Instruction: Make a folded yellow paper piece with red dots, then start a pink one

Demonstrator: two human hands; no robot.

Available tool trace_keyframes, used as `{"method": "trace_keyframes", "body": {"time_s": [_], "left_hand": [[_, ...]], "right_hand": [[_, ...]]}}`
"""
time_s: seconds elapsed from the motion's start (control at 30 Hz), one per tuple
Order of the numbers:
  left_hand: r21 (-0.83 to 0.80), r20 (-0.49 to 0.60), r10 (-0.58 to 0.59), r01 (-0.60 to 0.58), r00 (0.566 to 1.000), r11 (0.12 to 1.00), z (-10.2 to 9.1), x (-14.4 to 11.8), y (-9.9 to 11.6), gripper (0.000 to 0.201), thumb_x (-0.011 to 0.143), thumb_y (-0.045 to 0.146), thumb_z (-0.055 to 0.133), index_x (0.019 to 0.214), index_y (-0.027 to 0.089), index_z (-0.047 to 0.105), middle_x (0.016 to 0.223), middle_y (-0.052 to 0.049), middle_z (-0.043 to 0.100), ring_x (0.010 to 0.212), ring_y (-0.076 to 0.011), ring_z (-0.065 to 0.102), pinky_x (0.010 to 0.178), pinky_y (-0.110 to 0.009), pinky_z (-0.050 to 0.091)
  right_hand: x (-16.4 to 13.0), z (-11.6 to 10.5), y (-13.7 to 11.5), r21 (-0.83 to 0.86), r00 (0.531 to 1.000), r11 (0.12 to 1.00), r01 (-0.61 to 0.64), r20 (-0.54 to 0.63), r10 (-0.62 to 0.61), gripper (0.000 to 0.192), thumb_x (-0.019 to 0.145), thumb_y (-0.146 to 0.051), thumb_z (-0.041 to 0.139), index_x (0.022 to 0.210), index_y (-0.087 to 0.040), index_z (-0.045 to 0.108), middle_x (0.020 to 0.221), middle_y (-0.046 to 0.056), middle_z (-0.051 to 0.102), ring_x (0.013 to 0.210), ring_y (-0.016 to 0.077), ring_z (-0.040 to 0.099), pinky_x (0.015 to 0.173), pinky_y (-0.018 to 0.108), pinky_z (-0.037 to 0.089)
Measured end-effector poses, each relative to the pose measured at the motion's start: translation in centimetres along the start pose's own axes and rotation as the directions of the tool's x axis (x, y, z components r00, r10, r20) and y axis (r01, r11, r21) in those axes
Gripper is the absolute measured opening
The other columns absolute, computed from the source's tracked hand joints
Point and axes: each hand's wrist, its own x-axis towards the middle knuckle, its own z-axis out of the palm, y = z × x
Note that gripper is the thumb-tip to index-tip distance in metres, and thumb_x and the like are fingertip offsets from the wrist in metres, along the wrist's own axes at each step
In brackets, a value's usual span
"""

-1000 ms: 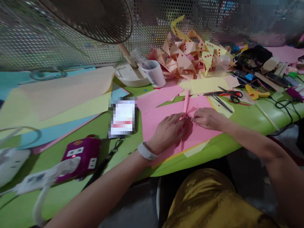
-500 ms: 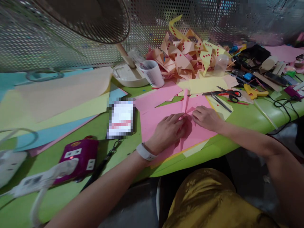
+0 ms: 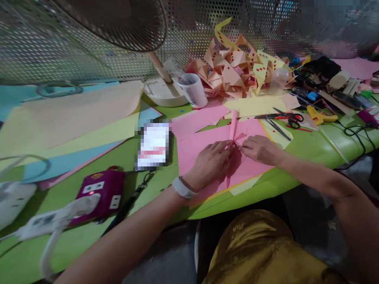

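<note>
Both hands, the left hand (image 3: 211,162) and the right hand (image 3: 258,149), pinch the folded pink paper piece (image 3: 235,133) with narrowed fingertips just right of the phone (image 3: 154,145), where an uneven press could skew the crease.

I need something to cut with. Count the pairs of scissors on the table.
2. One pair with red-and-black handles lies right of the pink sheet, beyond the right hand. A plain dark pair lies open just in front of it. The clutter behind may hide more.
</note>
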Motion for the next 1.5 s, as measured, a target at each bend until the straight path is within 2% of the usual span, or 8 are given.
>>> {"method": "trace_keyframes", "body": {"time_s": [0.23,0.5,0.63,0.83,1.27,1.37,1.5], "left_hand": [[0.001,-0.015,0.018,-0.018,1.000,1.000,0.1,0.0,-0.1,0.035,0.089,0.011,0.048,0.119,0.012,0.064,0.128,-0.018,0.066,0.112,-0.0312,0.065,0.091,-0.046,0.055],[0.008,-0.007,0.015,-0.015,1.000,1.000,0.2,-0.1,-0.2,0.035,0.089,0.011,0.049,0.121,0.015,0.064,0.129,-0.016,0.066,0.113,-0.0310,0.064,0.092,-0.046,0.055],[0.025,-0.013,0.027,-0.027,1.000,0.999,0.3,-0.1,-0.2,0.035,0.089,0.011,0.049,0.121,0.012,0.063,0.128,-0.017,0.066,0.114,-0.0309,0.064,0.091,-0.045,0.055],[0.012,-0.001,0.026,-0.026,1.000,1.000,0.2,-0.1,-0.2,0.035,0.090,0.013,0.049,0.121,0.014,0.064,0.129,-0.017,0.066,0.116,-0.0304,0.064,0.093,-0.044,0.054],[-0.015,0.023,-0.001,0.002,1.000,1.000,0.1,-0.1,-0.3,0.037,0.090,0.014,0.046,0.124,0.013,0.061,0.127,-0.017,0.065,0.113,-0.0307,0.062,0.092,-0.045,0.053],[-0.020,0.012,0.004,-0.004,1.000,1.000,0.1,0.0,-0.1,0.039,0.096,0.023,0.045,0.133,0.016,0.057,0.130,-0.017,0.063,0.114,-0.0311,0.061,0.092,-0.047,0.052],[0.007,0.000,-0.004,0.004,1.000,1.000,0.3,0.2,0.1,0.046,0.100,0.045,0.043,0.136,0.019,0.056,0.130,-0.018,0.060,0.115,-0.0331,0.057,0.094,-0.050,0.049]], "right_hand": [[0.0,-0.2,0.6,0.035,0.999,0.999,0.037,0.013,-0.038,0.026,0.101,-0.011,0.046,0.088,-0.013,0.069,0.082,0.006,0.066,0.077,0.0156,0.054,0.067,0.031,0.040],[0.0,-0.2,0.6,0.028,0.998,0.998,0.057,-0.028,-0.056,0.028,0.100,-0.011,0.044,0.085,-0.011,0.068,0.081,0.006,0.065,0.075,0.0153,0.053,0.065,0.030,0.039],[0.0,-0.2,0.7,0.051,0.998,0.997,0.066,0.009,-0.066,0.029,0.101,-0.011,0.042,0.088,-0.011,0.068,0.082,0.007,0.065,0.076,0.0159,0.053,0.065,0.030,0.039],[-0.1,-0.3,0.8,0.133,0.998,0.990,0.048,0.032,-0.053,0.024,0.098,-0.023,0.050,0.092,-0.011,0.069,0.087,0.009,0.064,0.081,0.0196,0.052,0.067,0.034,0.037],[0.2,-0.8,0.6,0.192,0.993,0.981,0.031,0.103,-0.051,0.025,0.095,-0.024,0.052,0.085,-0.011,0.071,0.083,0.009,0.061,0.081,0.0204,0.049,0.068,0.035,0.034],[0.2,-1.0,0.6,0.198,0.991,0.980,0.024,0.122,-0.049,0.025,0.095,-0.025,0.053,0.086,-0.010,0.071,0.086,0.010,0.063,0.082,0.0204,0.050,0.069,0.035,0.034],[0.3,-1.2,0.7,0.222,0.987,0.975,0.018,0.151,-0.053,0.026,0.096,-0.025,0.053,0.088,-0.009,0.072,0.094,0.012,0.065,0.083,0.0199,0.050,0.067,0.034,0.035]]}}
